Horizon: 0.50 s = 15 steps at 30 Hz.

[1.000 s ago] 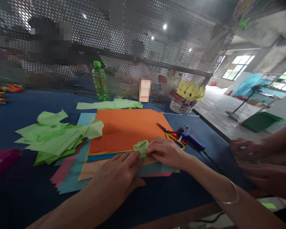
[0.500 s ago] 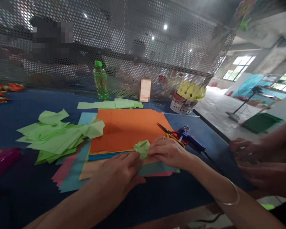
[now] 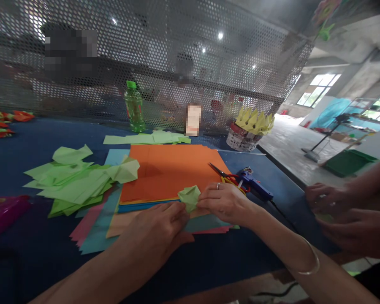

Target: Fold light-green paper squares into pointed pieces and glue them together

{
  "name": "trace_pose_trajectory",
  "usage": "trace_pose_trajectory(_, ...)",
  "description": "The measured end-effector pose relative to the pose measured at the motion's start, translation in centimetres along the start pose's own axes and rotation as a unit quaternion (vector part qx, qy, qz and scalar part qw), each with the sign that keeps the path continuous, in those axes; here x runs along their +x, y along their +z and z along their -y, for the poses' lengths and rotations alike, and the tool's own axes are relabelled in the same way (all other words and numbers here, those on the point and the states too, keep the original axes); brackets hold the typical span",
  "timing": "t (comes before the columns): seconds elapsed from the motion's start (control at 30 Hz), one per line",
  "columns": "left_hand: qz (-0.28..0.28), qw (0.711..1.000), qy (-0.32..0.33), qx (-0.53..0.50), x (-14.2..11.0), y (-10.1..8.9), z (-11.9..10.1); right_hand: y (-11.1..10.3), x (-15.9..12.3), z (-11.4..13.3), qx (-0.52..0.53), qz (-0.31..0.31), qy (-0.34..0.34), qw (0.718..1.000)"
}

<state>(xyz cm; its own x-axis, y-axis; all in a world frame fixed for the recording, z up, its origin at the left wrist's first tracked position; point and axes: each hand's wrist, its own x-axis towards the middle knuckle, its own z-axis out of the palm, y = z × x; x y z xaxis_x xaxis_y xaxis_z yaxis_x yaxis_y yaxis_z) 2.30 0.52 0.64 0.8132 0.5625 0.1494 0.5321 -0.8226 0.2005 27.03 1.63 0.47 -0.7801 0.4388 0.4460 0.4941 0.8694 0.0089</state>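
A small folded piece of light green paper [image 3: 189, 197] rests on a stack of coloured sheets topped by an orange sheet [image 3: 167, 171]. My left hand [image 3: 160, 230] pinches its lower left edge with the fingertips. My right hand [image 3: 224, 202], a ring on one finger and a bangle on the wrist, pinches its right side. Both hands are closed on the paper.
A heap of folded green papers [image 3: 72, 181] lies to the left. Scissors [image 3: 226, 176] and a blue glue gun [image 3: 255, 185] lie right of the stack. A green bottle [image 3: 134, 107] and a basket of yellow paper shapes [image 3: 248, 128] stand by the perforated screen. Another person's hands [image 3: 342, 211] work at the right.
The green paper has been raised and turned slightly between my fingers. My right hand has shifted a little, so the ring now shows. The other person's hands moved slightly.
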Motion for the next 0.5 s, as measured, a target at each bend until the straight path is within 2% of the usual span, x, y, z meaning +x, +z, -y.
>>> trace_pose_trajectory(0.2, -0.029, 1.000, 0.002, -0.006, -0.28, 0.22, 0.09, 0.46, -0.24, -0.15, -0.003, -0.009, -0.015, 1.000)
trace_pose_trajectory(0.5, -0.013, 1.000, 0.010, 0.004, -0.43, 0.19, 0.19, 0.09, -0.27, 0.51, -0.035, 0.024, 0.017, 0.999)
